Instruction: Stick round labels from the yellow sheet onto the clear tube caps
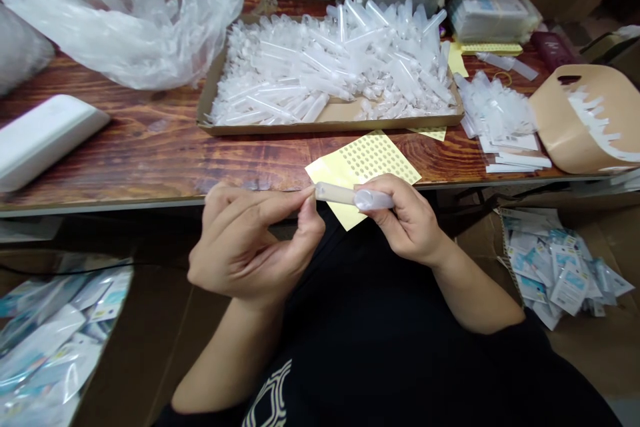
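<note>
Over the table's front edge, my right hand (pixel 407 217) grips a translucent plastic tube (pixel 336 193) between thumb and fingers. A second, thicker clear piece (pixel 371 199) is in the same grip; whether the two are joined I cannot tell. My left hand (pixel 257 237) has its thumb and index finger pinched together right at the tube's left end, and anything between those fingertips is too small to make out. Beneath the tube lies a yellow sticker sheet (pixel 383 159) with rows of small oval stickers, partly overhanging the edge.
A shallow cardboard tray (pixel 330 125) heaped with clear tubes spans the table. Left are a plastic bag (pixel 165 20) and a white case (pixel 47 140). Right are clear pieces (pixel 495 107) and a beige basket (pixel 555 120). Boxes of packaged goods (pixel 565 260) (pixel 65 340) flank my lap.
</note>
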A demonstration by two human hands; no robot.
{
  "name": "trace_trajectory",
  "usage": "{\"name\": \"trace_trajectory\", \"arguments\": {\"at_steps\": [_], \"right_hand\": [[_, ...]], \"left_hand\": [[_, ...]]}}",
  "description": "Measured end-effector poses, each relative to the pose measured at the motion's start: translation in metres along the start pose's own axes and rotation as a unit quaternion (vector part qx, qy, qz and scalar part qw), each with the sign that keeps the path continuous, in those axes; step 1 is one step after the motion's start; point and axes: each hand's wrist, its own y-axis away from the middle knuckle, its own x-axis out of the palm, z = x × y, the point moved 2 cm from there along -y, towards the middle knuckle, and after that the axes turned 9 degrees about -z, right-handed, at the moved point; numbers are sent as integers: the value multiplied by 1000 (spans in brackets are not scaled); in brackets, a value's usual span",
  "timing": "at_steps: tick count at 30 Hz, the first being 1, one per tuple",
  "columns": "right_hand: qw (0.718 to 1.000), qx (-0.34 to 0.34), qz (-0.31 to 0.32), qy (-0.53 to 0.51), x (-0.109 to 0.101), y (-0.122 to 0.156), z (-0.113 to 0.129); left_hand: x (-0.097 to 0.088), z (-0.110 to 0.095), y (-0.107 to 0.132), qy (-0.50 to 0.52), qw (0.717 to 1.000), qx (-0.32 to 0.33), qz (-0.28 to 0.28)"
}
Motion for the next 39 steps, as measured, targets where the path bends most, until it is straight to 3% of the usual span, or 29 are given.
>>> {"name": "trace_trajectory", "arguments": {"at_steps": [13,29,35,37,39], "right_hand": [[1000,14,4,4,-4,3,-3],[999,41,11,-9,-2,8,-7],[986,151,9,-68,3,19,-16],[976,188,2,-112,6,23,-19],[967,209,-2,-147,8,25,-21]], "left_hand": [[-2,1,3,10,999,-32,32],[-5,-5,-11,61,991,-37,112],[-7,2,-5,162,962,-176,130],[-6,4,-5,212,933,-263,122],[-3,7,-5,263,879,-378,125]]}}
